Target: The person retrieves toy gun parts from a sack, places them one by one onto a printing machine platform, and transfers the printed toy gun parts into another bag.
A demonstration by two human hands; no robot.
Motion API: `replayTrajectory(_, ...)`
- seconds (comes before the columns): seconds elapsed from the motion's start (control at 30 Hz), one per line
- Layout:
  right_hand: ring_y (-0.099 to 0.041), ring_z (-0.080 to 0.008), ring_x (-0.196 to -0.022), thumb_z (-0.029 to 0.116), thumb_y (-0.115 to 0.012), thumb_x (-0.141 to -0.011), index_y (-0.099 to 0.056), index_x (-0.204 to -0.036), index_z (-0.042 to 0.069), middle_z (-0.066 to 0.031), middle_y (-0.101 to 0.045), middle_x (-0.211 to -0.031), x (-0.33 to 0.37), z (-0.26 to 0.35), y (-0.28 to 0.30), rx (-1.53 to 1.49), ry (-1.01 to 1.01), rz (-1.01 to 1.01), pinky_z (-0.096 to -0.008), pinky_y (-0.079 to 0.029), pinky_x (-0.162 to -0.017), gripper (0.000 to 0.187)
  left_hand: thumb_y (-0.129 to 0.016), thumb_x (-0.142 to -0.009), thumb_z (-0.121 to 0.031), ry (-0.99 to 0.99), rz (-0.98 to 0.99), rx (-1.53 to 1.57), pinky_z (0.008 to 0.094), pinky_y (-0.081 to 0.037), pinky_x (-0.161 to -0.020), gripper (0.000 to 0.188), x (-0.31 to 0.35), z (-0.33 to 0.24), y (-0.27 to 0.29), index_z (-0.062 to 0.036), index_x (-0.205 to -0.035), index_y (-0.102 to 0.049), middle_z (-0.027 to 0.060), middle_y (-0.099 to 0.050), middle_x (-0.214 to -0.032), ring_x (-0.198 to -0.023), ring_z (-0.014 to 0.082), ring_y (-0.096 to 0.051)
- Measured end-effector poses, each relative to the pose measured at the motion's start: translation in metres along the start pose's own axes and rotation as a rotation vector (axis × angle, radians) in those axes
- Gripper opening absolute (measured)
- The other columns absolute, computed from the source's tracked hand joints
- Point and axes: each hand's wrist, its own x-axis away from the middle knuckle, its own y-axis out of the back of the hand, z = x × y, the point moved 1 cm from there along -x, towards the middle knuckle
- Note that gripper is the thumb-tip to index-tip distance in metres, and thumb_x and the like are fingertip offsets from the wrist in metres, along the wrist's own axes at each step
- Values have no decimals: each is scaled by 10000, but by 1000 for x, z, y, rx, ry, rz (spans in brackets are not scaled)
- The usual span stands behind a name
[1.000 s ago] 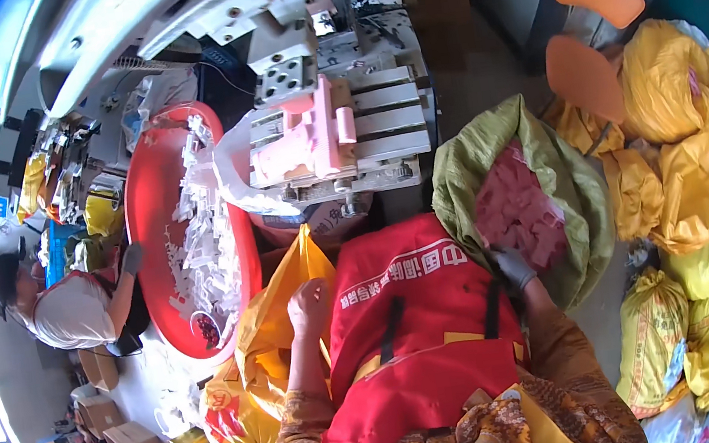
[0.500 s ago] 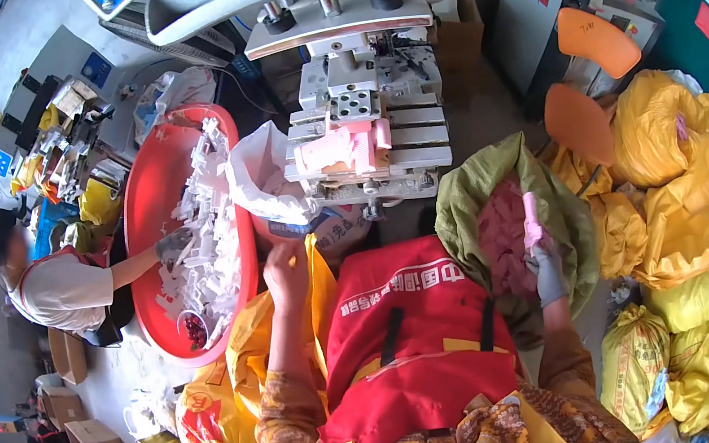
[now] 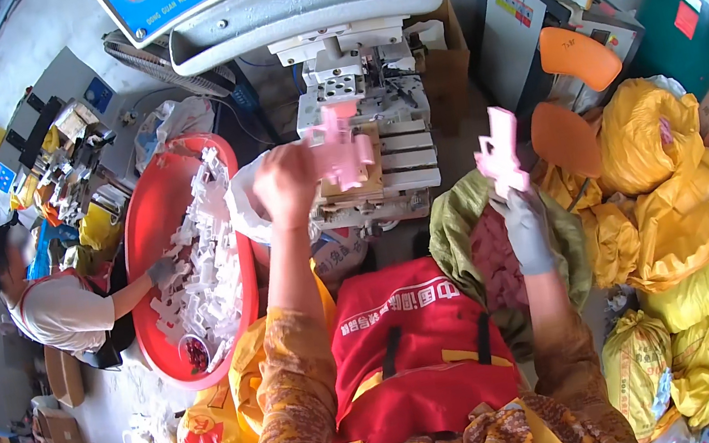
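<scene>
At nine o'clock, a co-worker's gloved hand is among white plastic pieces in a red tub. At ten, the bare left hand curls at the left end of a pink toy-pistol part over the slatted bed of a press machine; blur hides whether the fingers clamp it. A loose hold could let that part skew, and if the perforated block near it dropped, those unprotected fingers might be pinched. At three, the grey-gloved right hand is closed on the lower end of a second pink pistol piece, raised above an open green sack. Gripped at one end only, it could slip on smooth glove fabric and fall into the sack.
</scene>
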Motion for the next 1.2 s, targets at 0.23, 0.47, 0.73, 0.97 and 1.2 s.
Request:
replayTrajectory(0.23, -597, -230, -1033, 21, -603, -830, -541, -1227, 19, -150, -570, -1199, -70, 3, -138, 668, 528, 509, -322, -481, -906, 402, -556, -868, -306, 540, 59, -154, 416, -416, -509, 365, 98, 83, 86, -14, -657, -614, 165, -575, -592, -501, 308, -549)
replayTrajectory(0.47, -566, -313, -894, 209, -589, -819, -603, -1159, 109, -147, -591, -927, -87, -13, -166, 1102, 683, 688, -413, -456, -801, 354, -556, -829, -282, 774, 246, -427, 428, -410, -516, 333, 275, 107, 183, -3, -661, -626, 156, -571, -569, -491, 326, -536)
replayTrajectory(0.73, -598, -336, -908, 236, -615, -791, -573, -1208, 64, -187, -630, -979, -127, 1, -161, 1190, 594, 1058, -416, -463, -827, 452, -554, -818, -334, 824, 414, -569, 442, -446, -563, 382, 361, 127, 198, 2, -657, -641, 177, -601, -606, -547, 341, -585)
replayTrajectory(0.97, -532, -317, -1046, 249, -584, -799, -549, -1262, 129, -138, -588, -1108, -120, 5, -169, 1447, 558, 1136, -421, -393, -946, 479, -554, -825, -357, 794, 490, -620, 463, -454, -579, 377, 357, 129, 193, -31, -667, -661, 171, -617, -634, -577, 363, -596)
replayTrajectory(1.2, -548, -343, -1051, 248, -573, -784, -541, -1272, 156, -157, -556, -1173, -115, 7, -163, 1311, 656, 1106, -425, -428, -905, 497, -534, -842, -384, 803, 568, -680, 451, -460, -613, 379, 362, 134, 199, -53, -729, -677, 151, -641, -697, -634, 341, -607)
